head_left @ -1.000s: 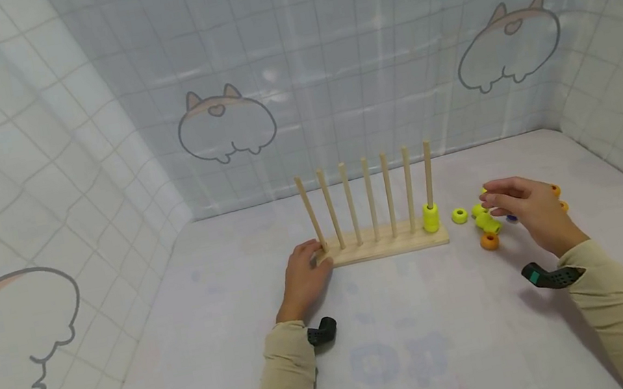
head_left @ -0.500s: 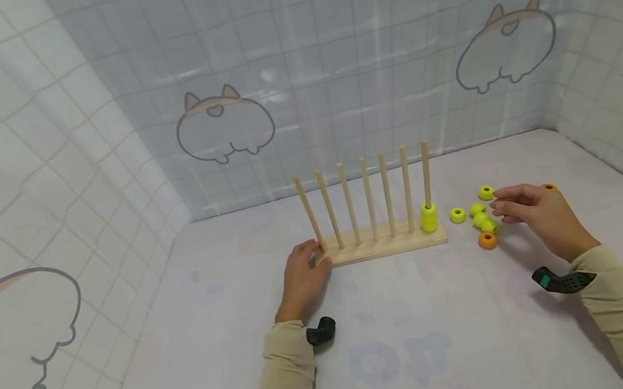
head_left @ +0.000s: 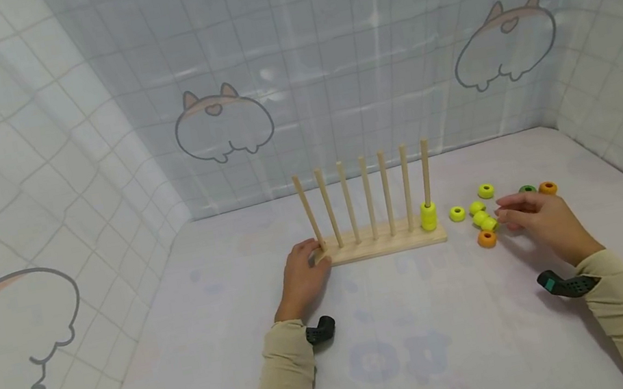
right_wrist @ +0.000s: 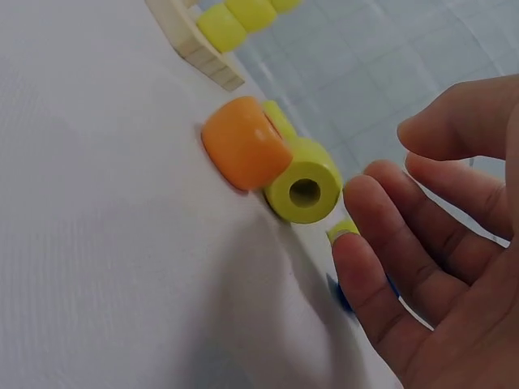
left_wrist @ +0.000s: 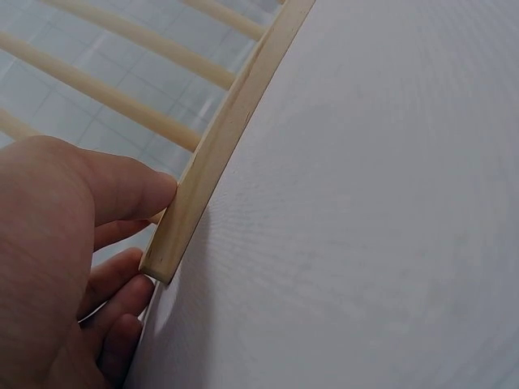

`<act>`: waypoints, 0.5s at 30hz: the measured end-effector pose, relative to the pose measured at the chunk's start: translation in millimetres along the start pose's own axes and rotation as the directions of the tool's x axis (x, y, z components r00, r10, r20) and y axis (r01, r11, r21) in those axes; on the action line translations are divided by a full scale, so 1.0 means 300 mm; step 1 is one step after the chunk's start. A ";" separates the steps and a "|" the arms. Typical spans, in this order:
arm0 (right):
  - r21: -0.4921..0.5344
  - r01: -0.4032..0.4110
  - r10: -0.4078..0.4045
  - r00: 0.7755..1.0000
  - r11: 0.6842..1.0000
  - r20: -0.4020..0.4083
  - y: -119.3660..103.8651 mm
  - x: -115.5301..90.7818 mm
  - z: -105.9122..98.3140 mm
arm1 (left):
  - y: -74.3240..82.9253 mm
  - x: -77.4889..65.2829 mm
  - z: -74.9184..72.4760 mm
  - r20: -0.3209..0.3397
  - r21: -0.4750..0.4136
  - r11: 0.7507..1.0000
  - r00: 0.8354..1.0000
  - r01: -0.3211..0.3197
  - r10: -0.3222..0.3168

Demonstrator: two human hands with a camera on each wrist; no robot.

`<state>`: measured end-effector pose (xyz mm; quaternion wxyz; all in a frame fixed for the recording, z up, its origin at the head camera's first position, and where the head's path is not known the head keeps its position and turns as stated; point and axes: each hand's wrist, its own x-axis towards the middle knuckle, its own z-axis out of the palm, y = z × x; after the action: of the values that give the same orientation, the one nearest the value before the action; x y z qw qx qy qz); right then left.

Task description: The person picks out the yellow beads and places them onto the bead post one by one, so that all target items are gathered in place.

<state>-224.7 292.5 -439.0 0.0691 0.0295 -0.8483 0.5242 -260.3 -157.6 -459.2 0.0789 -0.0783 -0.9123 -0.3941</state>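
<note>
Nearest you, two beige sleeves (head_left: 284, 380) reach in over the white-covered table (head_left: 395, 312). Your right hand (head_left: 550, 226) is toward the table's right edge, fingers loosely bent, thumb apart from them, holding nothing visible. Beside it lie a round orange bead (head_left: 487, 240) and a cluster of round yellow beads (head_left: 479, 219). Your left hand (head_left: 300, 281) grips the left end of a pale wooden rack with seven upright pegs (head_left: 380, 250), thumb on the front side, nearer the table's far edge; yellow beads (head_left: 429, 217) stack on its rightmost peg. Toward the far right corner sit a round green bead (head_left: 527, 189) and another orange one (head_left: 547, 188).
</note>
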 end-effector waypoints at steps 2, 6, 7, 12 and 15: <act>-0.011 -0.013 0.013 1.000 1.000 0.007 0.004 0.000 0.003 | 0.001 -0.001 -0.001 0.002 0.003 1.000 1.000 0.000 0.000; -0.034 -0.028 0.029 1.000 0.999 0.004 0.010 -0.001 0.006 | -0.002 0.001 0.000 0.004 0.005 1.000 1.000 -0.002 0.002; -0.040 -0.030 0.030 1.000 0.999 0.002 0.012 -0.001 0.006 | -0.002 0.002 0.000 0.005 0.003 1.000 1.000 -0.003 0.003; -0.122 -0.022 0.022 1.000 0.992 0.002 0.026 -0.001 0.005 | -0.004 0.001 0.001 0.006 0.012 1.000 1.000 -0.003 0.002; -0.181 -0.008 0.011 1.000 0.983 0.014 0.030 0.000 0.005 | -0.005 0.000 -0.001 0.005 0.021 1.000 1.000 -0.003 0.003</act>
<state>-225.9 295.1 -447.6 0.0627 0.0231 -0.8930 0.4451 -260.6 -158.6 -460.1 0.0783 -0.0800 -0.9165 -0.3841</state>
